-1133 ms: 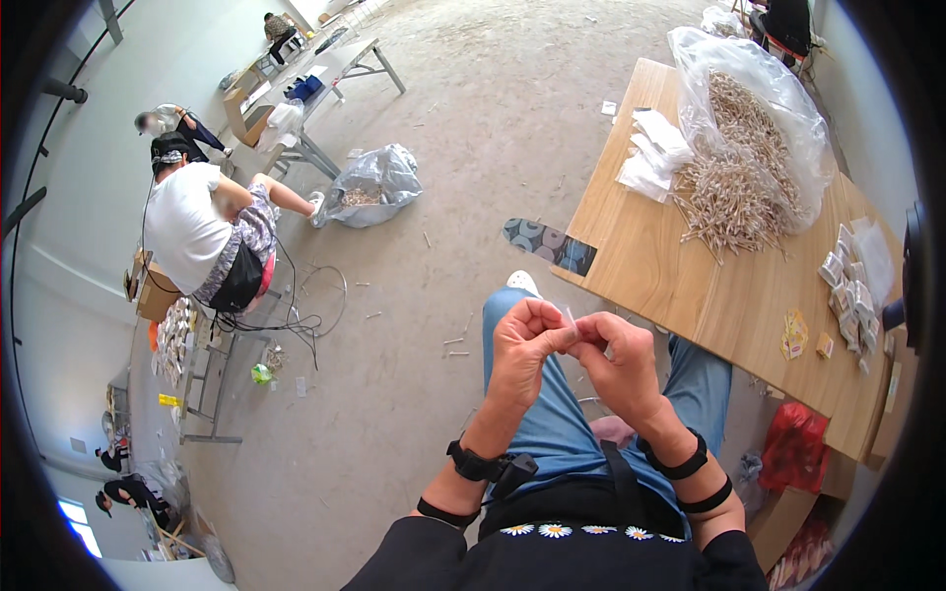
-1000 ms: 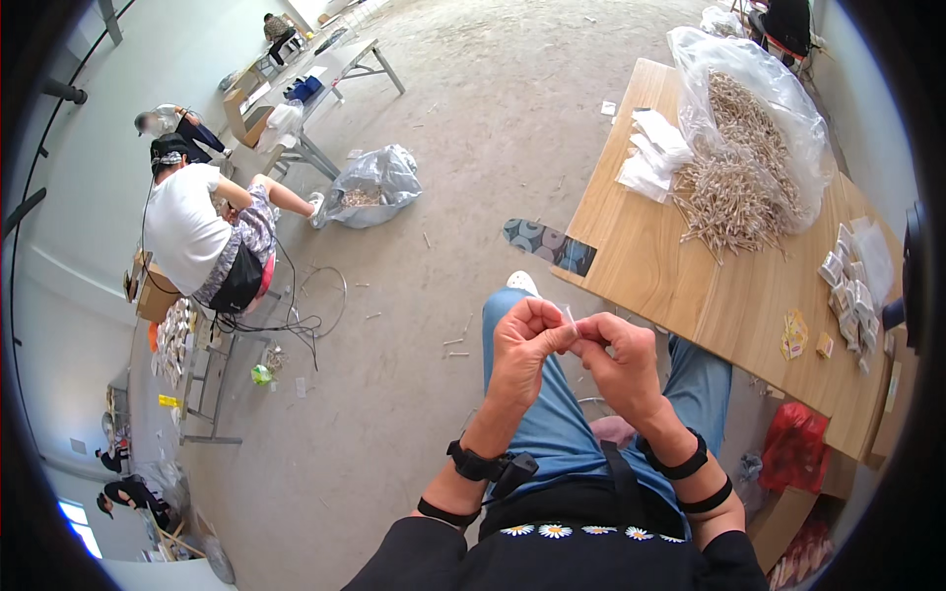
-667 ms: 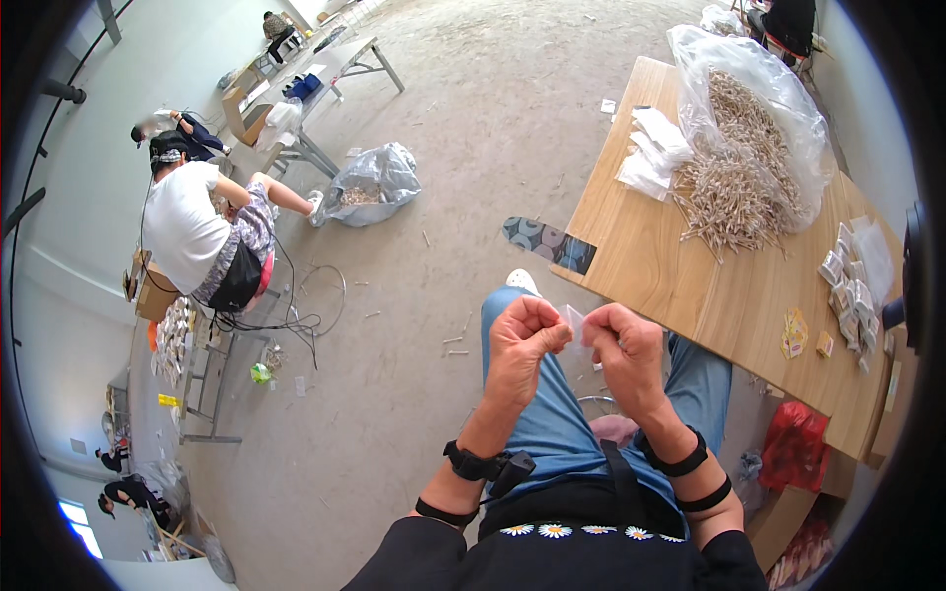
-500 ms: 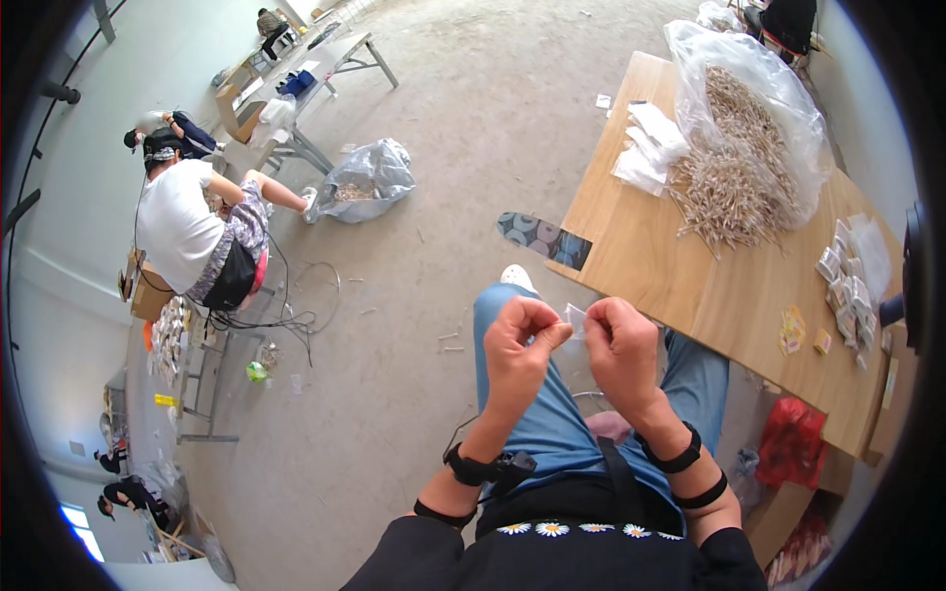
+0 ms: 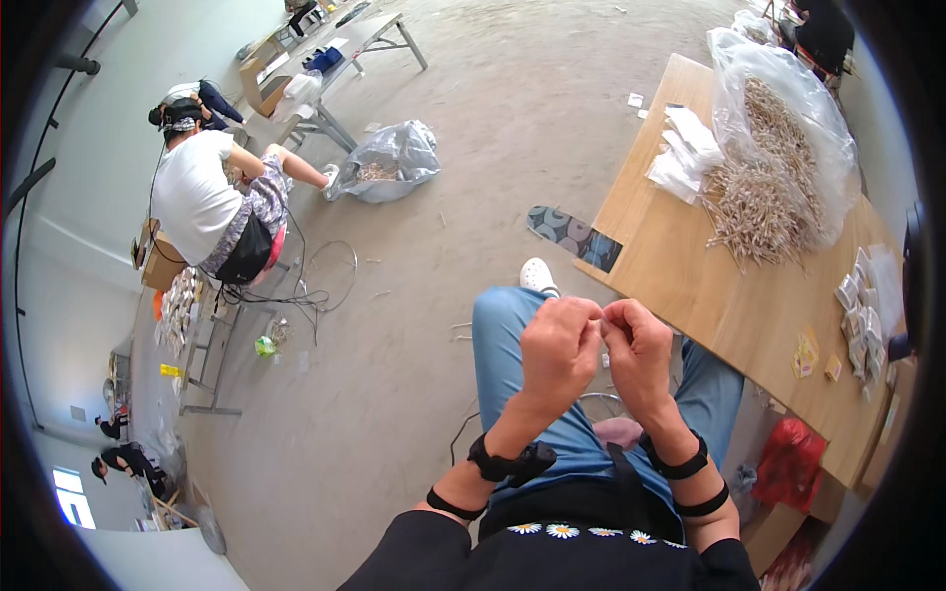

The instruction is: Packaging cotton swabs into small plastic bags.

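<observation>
My left hand (image 5: 557, 350) and my right hand (image 5: 639, 347) are raised over my lap, above my blue jeans (image 5: 503, 340). Their fingertips meet, curled tight and pinching a small pale piece that the fingers almost entirely hide. Both wrists carry black bands. To the right lies a heap of thin wooden sticks (image 5: 764, 187), spilling from a clear plastic bag (image 5: 778, 69) onto the wooden table (image 5: 690, 286), an arm's reach from my right hand.
White packets (image 5: 680, 158) lie left of the heap and small filled bags (image 5: 865, 315) near the table's right edge. A red bag (image 5: 793, 463) sits under the table. A seated person in a white shirt (image 5: 202, 197) works at far left beside a floor bag (image 5: 389, 163) and cables (image 5: 315, 281).
My hands have drawn closer until the fingertips touch, and the pale piece seen between them before is now covered. The seated person at left has shifted slightly.
</observation>
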Tool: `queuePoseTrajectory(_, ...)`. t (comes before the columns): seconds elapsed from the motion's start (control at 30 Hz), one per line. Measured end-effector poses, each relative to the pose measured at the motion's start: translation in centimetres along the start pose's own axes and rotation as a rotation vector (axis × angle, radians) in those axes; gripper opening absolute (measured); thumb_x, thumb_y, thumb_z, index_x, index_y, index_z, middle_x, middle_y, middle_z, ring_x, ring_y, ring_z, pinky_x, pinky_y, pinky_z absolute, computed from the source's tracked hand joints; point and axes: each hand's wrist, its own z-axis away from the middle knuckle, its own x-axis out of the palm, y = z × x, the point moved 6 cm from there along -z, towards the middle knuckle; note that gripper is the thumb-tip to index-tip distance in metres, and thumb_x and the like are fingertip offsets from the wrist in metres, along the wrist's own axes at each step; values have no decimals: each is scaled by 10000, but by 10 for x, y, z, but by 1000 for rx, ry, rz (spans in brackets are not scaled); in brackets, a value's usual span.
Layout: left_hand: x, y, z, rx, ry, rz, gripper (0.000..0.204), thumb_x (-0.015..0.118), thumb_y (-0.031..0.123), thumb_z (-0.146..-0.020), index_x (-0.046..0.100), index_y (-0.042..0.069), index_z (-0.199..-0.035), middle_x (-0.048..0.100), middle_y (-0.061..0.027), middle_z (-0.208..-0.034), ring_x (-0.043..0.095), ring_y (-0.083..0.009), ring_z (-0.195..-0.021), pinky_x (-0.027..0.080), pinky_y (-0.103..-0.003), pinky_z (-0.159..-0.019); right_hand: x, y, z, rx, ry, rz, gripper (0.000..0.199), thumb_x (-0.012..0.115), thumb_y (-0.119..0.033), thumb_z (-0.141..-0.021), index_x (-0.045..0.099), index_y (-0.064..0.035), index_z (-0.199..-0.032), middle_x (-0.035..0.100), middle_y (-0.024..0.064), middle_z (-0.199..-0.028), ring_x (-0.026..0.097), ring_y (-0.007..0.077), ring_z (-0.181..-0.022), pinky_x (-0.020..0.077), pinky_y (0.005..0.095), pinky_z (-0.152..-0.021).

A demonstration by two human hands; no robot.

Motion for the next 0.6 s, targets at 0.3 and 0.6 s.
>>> queuePoseTrajectory(0.3, 9, -17, 16, -333, -148, 252, 124, 716, 81, -854, 634, 24, -927, 636, -53, -790, 567, -139, -670, 480, -292, -652, -7, 35, -12, 265, 29, -264, 51, 603, 30, -851, 612, 11, -898, 623, 63, -754, 576, 102, -660, 472, 265, -588)
queuePoseTrajectory(0.6, 48, -77, 50, -911, -92, 1233, 200, 671, 256, -949, 629, 65, -989, 629, 5, -856, 550, -66, -770, 443, -220, -706, 17, 39, -15, 422, -124, -653, 103, 633, 26, -817, 603, -16, -906, 622, 5, -780, 543, 46, -656, 440, 201, -565)
